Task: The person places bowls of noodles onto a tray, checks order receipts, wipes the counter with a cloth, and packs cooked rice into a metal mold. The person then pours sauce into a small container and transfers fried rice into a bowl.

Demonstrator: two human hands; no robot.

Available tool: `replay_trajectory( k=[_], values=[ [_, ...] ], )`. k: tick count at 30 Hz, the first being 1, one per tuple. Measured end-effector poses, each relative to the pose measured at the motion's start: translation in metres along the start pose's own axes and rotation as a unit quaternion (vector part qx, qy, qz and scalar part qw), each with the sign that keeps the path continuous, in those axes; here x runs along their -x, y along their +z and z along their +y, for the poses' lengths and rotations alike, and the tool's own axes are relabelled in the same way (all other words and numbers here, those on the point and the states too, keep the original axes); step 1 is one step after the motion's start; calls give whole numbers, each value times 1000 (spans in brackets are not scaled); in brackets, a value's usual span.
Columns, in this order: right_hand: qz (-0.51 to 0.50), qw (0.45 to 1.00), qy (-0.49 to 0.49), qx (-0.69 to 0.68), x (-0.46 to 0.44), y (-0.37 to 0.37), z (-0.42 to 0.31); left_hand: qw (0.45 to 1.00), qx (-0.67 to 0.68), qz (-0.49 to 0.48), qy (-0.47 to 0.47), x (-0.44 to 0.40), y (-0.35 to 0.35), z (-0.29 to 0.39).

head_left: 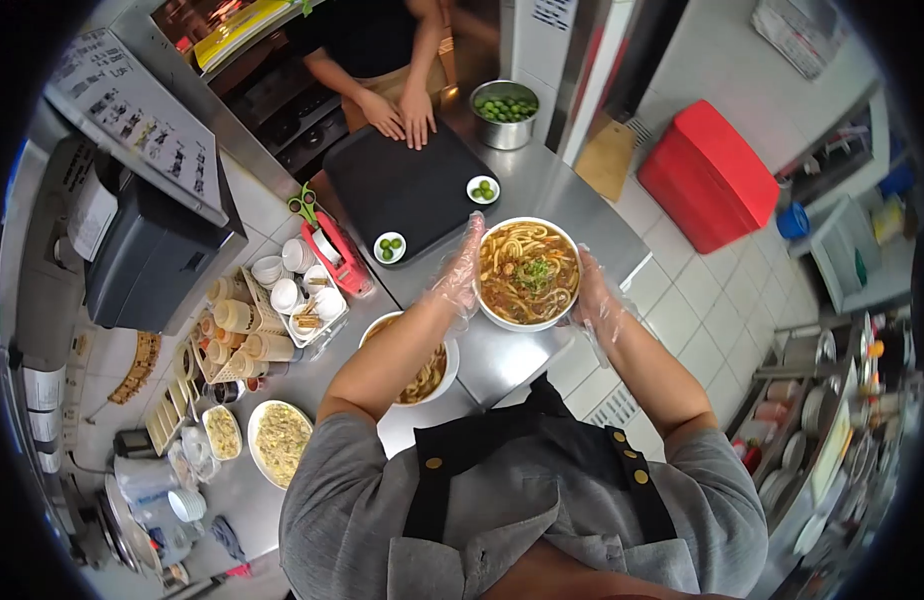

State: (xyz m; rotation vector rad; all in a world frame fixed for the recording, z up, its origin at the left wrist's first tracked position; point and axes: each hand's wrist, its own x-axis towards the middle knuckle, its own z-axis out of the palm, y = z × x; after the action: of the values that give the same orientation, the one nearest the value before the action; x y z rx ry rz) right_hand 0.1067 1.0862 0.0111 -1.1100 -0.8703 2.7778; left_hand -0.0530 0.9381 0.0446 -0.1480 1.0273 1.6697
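Left hand and right hand clamp noodle bowl between them; black tray beyond; left forearm partly hides second bowl.

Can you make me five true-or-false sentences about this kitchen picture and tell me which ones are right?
1. The left hand and right hand hold one noodle bowl. True.
2. Those hands have no gloves on. False: both wear clear plastic gloves.
3. Two white dishes with green fruits sit on the black tray. True.
4. The metal pot is full of eggs. False: small green fruits fill it.
5. The big box on the right side is red. True.
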Motion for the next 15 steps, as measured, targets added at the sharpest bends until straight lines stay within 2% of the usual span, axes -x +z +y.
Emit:
replay_trajectory(
  k=[2, 3, 6, 9, 12, 13, 14, 15],
  values=[
    [-22, 999, 18, 31, -37, 0, -17, 999, 5, -47, 3, -15, -4, 16],
    [-7, 998, 36, 54, -48, 13, -35, 997, -6, -31, 68, -22, -3, 21],
    [5, 995, 66, 70, -66, 71, -68, 991, 32, 34, 122, -33, -8, 48],
    [-48, 991, 67, 102, -121, 100, -87, 983, 69, 78, 152, -43, -22, 79],
    [-58, 980, 123, 148, -162, 138, -99, 970, 66, 132, 194, -40, -26, 106],
    [-83, 976, 135, 150, -217, 128, -87, 963, 84, 155, 204, -47, -34, 116],
    [-92, 974, 140, 153, -235, 139, -88, 955, 101, 177, 215, -54, -45, 126],
    [-88, 970, 158, 163, -250, 152, -87, 955, 112, 160, 222, -68, -69, 132]
  ],
)
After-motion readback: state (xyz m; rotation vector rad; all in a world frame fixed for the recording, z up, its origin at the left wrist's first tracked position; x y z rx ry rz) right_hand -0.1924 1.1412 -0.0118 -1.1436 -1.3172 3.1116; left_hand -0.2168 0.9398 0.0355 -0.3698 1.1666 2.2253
